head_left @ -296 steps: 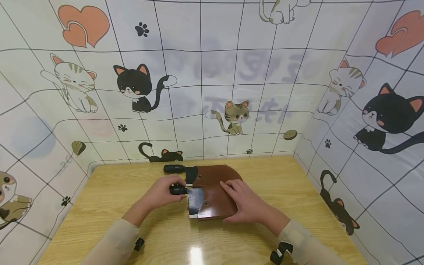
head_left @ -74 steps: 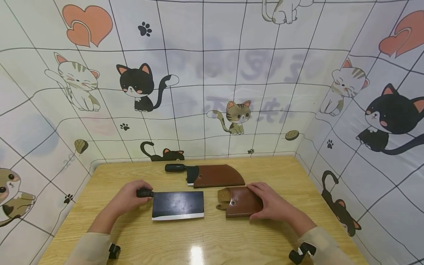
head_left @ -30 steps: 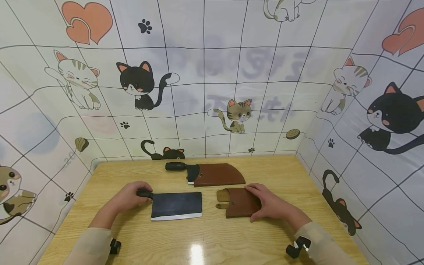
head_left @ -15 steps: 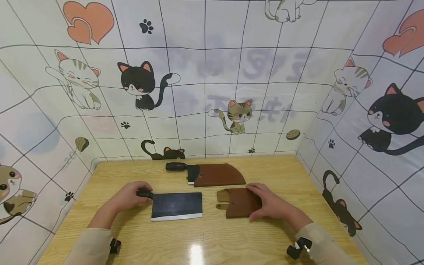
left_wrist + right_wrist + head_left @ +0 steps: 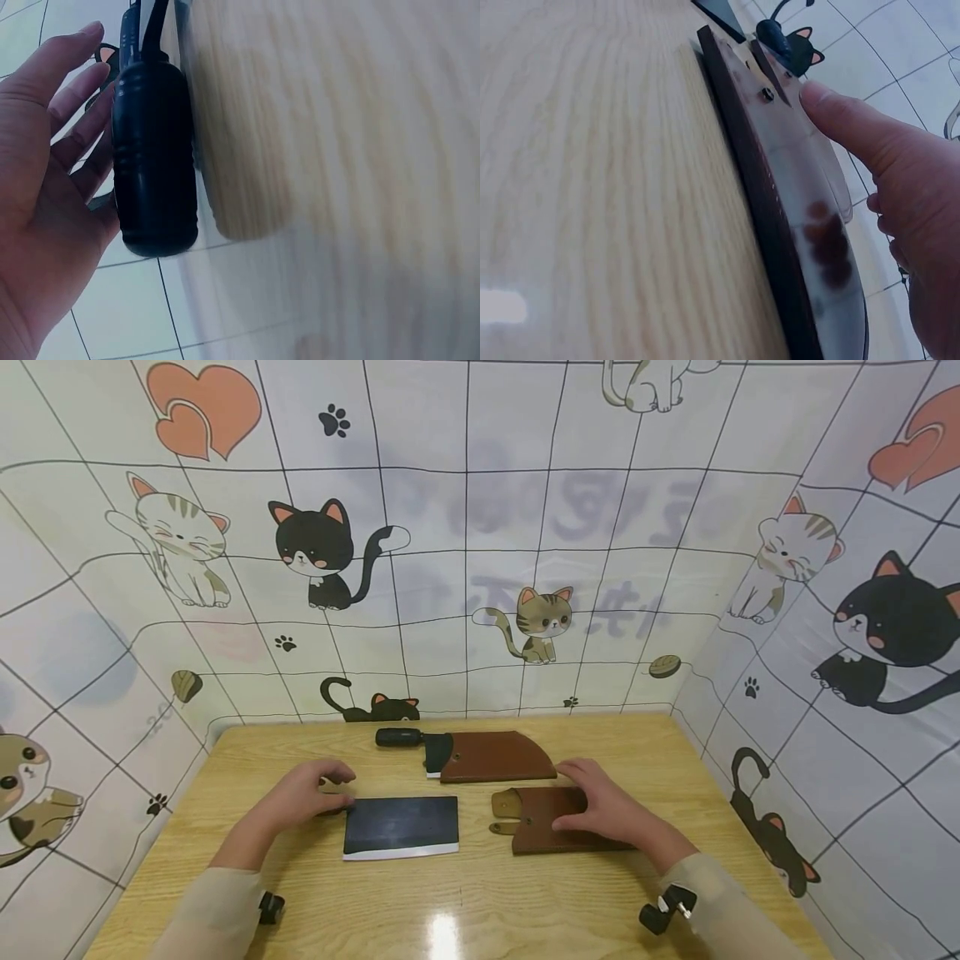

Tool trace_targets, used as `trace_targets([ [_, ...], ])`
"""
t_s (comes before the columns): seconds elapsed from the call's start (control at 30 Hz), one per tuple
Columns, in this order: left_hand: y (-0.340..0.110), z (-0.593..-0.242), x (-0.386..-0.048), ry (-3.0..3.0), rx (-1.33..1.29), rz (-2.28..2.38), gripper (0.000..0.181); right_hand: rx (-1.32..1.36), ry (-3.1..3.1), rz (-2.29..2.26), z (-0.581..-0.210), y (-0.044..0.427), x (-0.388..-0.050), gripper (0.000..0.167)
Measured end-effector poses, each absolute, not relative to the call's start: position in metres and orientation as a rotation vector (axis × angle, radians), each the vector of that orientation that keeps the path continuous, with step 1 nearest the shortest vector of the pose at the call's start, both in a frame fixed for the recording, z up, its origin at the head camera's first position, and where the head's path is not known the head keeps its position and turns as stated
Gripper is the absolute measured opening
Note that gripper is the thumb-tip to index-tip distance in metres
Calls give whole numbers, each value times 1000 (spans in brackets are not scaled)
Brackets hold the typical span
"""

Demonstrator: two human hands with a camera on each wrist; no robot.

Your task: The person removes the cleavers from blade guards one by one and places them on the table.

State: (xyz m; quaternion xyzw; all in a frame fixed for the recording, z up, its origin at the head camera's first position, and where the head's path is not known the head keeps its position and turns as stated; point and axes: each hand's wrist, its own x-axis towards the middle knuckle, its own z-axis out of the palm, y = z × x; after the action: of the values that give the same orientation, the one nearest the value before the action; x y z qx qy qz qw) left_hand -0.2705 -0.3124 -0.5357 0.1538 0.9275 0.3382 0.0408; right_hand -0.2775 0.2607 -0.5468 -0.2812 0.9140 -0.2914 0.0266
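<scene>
A cleaver with a dark rectangular blade (image 5: 401,824) and a pale edge lies flat on the table. My left hand (image 5: 303,793) is over its black handle (image 5: 155,157), fingers loosely bent and not wrapped round it. That hand hides most of the handle in the head view. To the right lies a brown leather sheath (image 5: 542,837), its tan snap strap (image 5: 504,827) unfastened at the left end. My right hand (image 5: 611,810) hovers over the sheath with fingers spread; in the right wrist view the thumb (image 5: 847,120) appears clear of the leather.
Behind them lies a second cleaver, its black handle (image 5: 399,737) to the left and its blade mostly inside another brown sheath (image 5: 498,757). The wooden table (image 5: 360,910) meets a cat-patterned cloth wall (image 5: 420,643) at the back and sides.
Earlier, the front cleaver came out of its sheath to the left, and the sheath went right. Since half a second ago, the left hand has loosened from the handle and the right has lifted off the sheath.
</scene>
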Motion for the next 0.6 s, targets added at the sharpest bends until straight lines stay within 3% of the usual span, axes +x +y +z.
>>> trace_targets([
  [0.6,-279,-527,-301,2886,599,1009,36,-1048,2860,-797,-525,225,-306,95],
])
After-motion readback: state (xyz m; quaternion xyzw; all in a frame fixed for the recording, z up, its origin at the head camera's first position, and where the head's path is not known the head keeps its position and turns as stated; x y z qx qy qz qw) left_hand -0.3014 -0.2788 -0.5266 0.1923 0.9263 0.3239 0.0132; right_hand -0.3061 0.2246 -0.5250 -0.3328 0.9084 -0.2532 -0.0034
